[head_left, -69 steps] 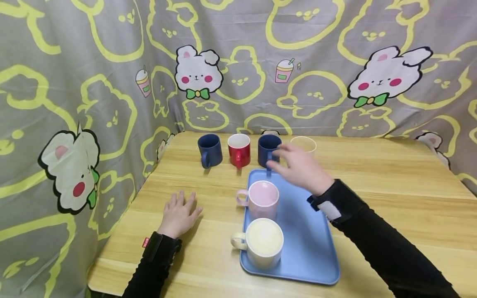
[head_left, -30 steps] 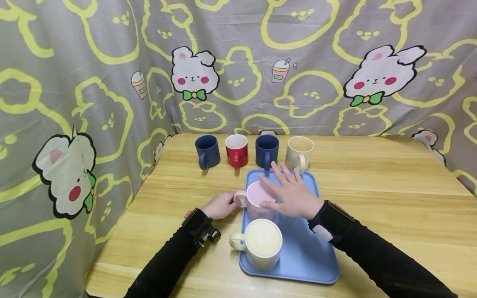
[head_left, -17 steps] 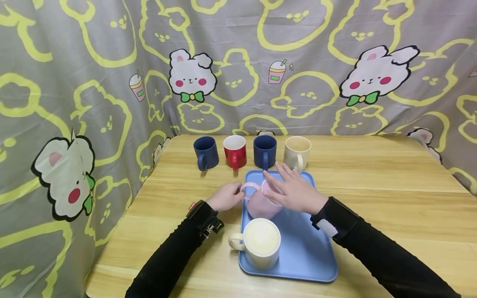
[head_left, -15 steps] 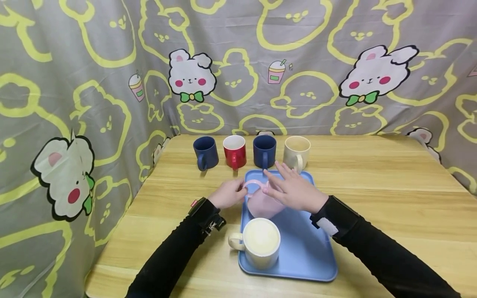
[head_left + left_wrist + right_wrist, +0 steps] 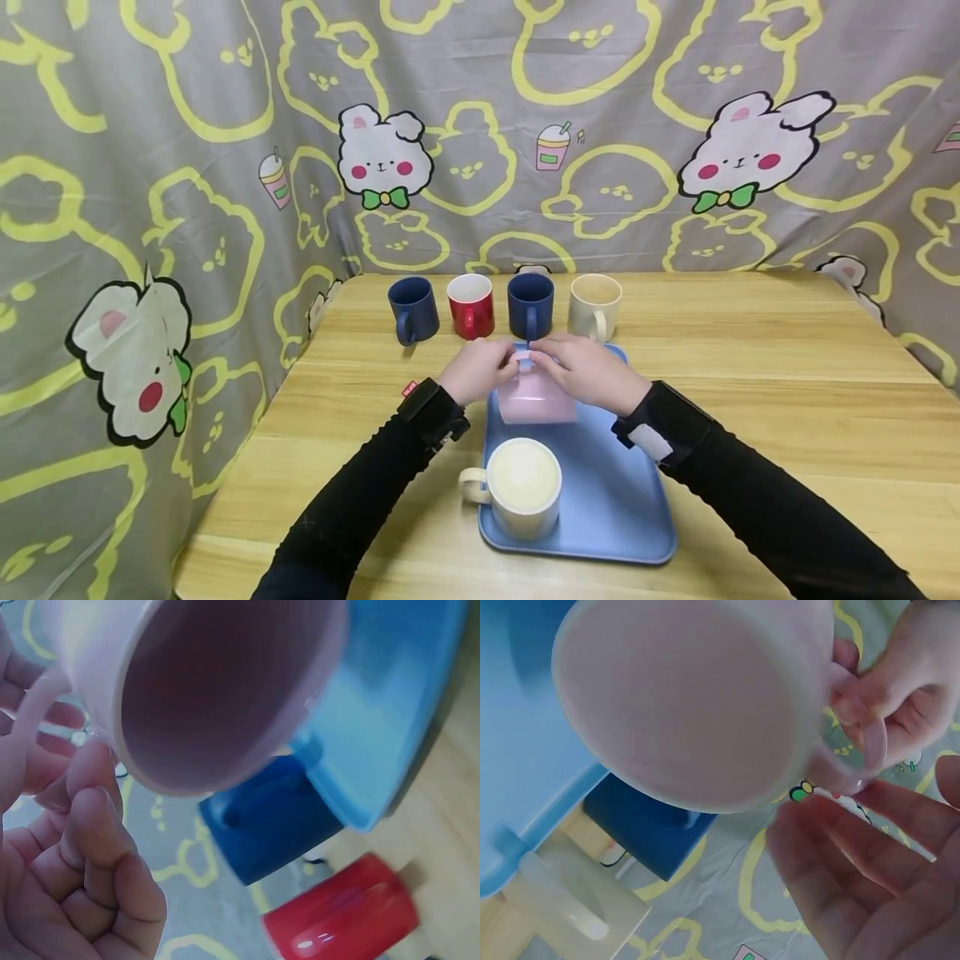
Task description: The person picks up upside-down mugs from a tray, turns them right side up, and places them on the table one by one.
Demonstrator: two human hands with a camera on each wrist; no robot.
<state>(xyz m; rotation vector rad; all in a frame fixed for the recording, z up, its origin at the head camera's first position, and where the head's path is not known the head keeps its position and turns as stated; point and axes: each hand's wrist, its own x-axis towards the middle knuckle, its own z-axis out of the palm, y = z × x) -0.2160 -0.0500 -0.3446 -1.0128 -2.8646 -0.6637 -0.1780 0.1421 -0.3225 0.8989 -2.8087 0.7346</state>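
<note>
A pink mug (image 5: 537, 402) is tipped over at the far part of the blue tray (image 5: 611, 492), its handle uppermost in the head view. My left hand (image 5: 478, 372) pinches that handle (image 5: 874, 746). My right hand (image 5: 594, 375) is at the other side of the handle, its fingers lightly bent; in the right wrist view a fingertip meets the handle's lower end, with no grip round it. Both wrist views look into the pink mug's hollow inside. Nearer me on the tray stands a cream mug (image 5: 523, 487), upright, its handle to the left.
Behind the tray stands a row on the wooden table (image 5: 765, 400): a dark blue mug (image 5: 414, 310), a red mug (image 5: 471, 306), another dark blue mug (image 5: 530, 306) and a beige mug (image 5: 595, 308). A patterned curtain (image 5: 480, 225) rises behind and at the left.
My left hand came from the table to the pink mug's handle. The mug went from upright to tipped, its handle swinging up and away. My right hand moved from the back row to the mug.
</note>
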